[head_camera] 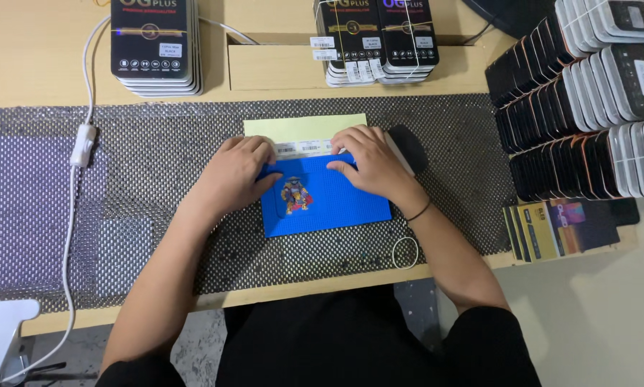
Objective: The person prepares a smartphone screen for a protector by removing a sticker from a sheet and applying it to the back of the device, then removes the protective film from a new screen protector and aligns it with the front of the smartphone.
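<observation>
— What did the person's hands rest on?
— A blue studded mat (332,204) with a small colourful figure printed near its left side. It lay flat on the dark mesh liner (157,165) over the table (35,64).
— And the fingers?
— The left hand (237,172) and right hand (368,161) pressed down at the mat's top edge, fingers curled; whether they pinched anything could not be told. Just behind lay a white label strip (304,148) on a pale yellow sheet (300,127)

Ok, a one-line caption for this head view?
Both hands, left hand and right hand, press on a blue pad's top edge over a yellow sheet.
</observation>
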